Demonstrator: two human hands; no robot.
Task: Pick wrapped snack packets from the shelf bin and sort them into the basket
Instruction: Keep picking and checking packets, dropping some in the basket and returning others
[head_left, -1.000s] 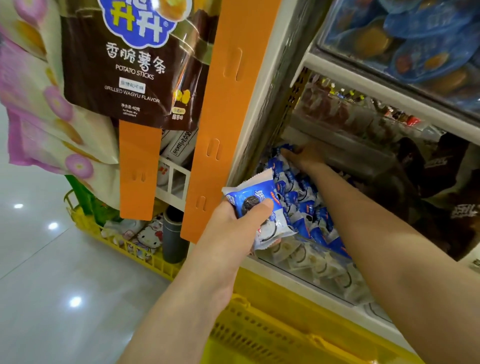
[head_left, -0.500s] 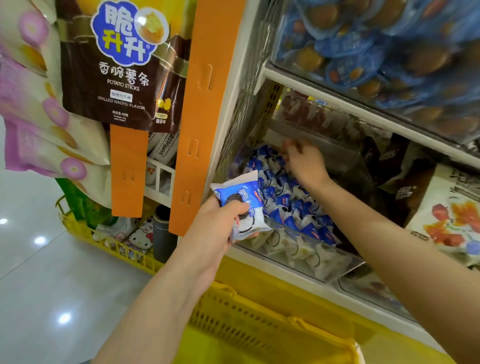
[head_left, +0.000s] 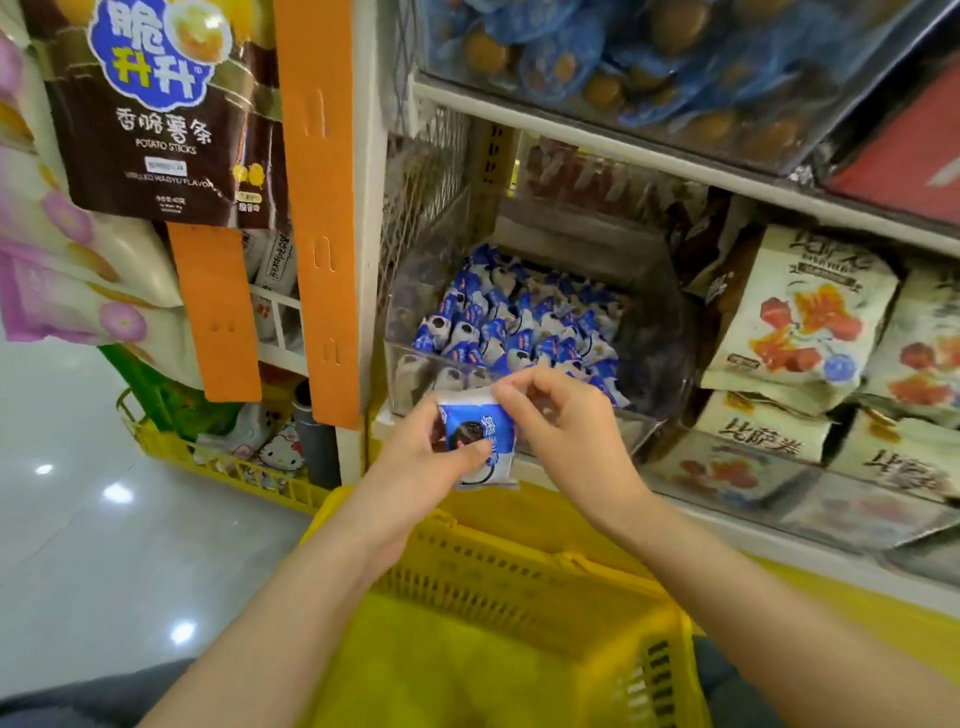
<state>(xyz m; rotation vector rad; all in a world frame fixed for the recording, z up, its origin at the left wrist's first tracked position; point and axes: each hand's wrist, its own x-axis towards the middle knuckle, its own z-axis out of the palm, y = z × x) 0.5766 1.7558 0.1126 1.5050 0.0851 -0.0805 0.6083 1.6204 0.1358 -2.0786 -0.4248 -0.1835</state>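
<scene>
The left hand (head_left: 415, 460) grips a small blue-and-white wrapped snack packet with a dark round biscuit printed on it (head_left: 480, 441). Its thumb lies across the lower front and the fingers curl round the left edge. The right hand (head_left: 563, 426) meets it from the other side, fingers curled, thumb and forefinger pinching the packet's upper edge. Held by both hands, the packet hangs just in front of the shelf and above the far rim of a yellow perforated plastic basket (head_left: 519, 577) that fills the lower middle of the view.

Behind the hands stands a clear plastic shelf bin (head_left: 410, 374) with a heap of the same blue-and-white packets (head_left: 519, 322) lying loose inside it.

To the right of the bin sit cream pouches printed in red and orange (head_left: 800, 322), stacked in rows. Left of the shelf upright hang two orange plastic display strips (head_left: 317, 208) and a brown potato-sticks bag (head_left: 156, 104). Lower left, a yellow crate (head_left: 223, 467) rests on the glossy grey floor (head_left: 78, 519) – its contents are too blurred to tell apart.
</scene>
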